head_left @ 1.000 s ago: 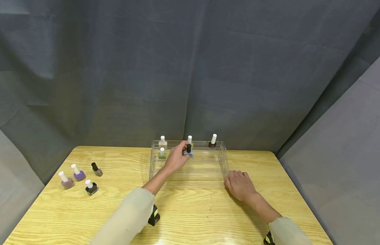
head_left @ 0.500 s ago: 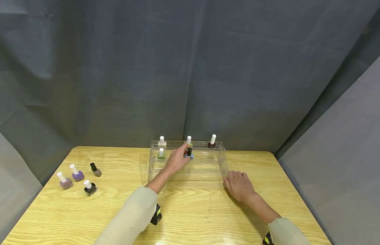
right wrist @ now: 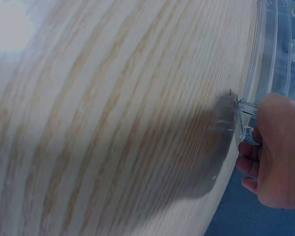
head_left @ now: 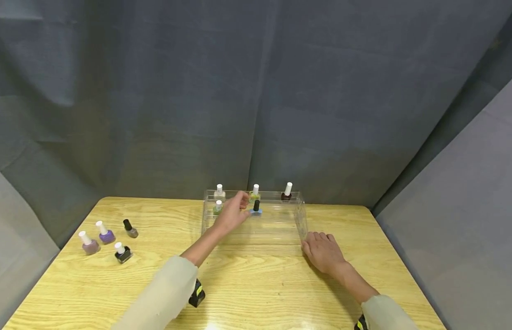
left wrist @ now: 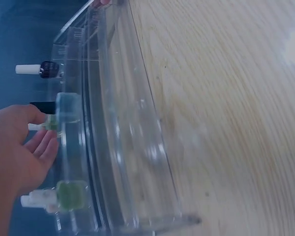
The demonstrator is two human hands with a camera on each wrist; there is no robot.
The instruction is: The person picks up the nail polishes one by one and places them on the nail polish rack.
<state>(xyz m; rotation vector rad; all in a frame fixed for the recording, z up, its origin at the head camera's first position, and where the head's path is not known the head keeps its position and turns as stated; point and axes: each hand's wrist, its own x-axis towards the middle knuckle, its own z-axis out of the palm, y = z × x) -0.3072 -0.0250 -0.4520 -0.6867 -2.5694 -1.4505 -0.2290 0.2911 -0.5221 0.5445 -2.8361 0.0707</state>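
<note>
Blue bottle [head_left: 256,209]: upright, rack [head_left: 276,223], table's [head_left: 260,279] far edge; just right of your left hand [head_left: 232,214], fingers parted; right hand [head_left: 323,251]: fingers unclear.

We are seeing the table [head_left: 276,284] brightly lit against a dim curtain [head_left: 189,119], glare whitening its near edge; both wrist views are showing us a bluish cast and a blown-out patch, a soft shadow is lying across the right one, and the clear rack [left wrist: 104,152] is bowing and looking hazy in the left
</note>
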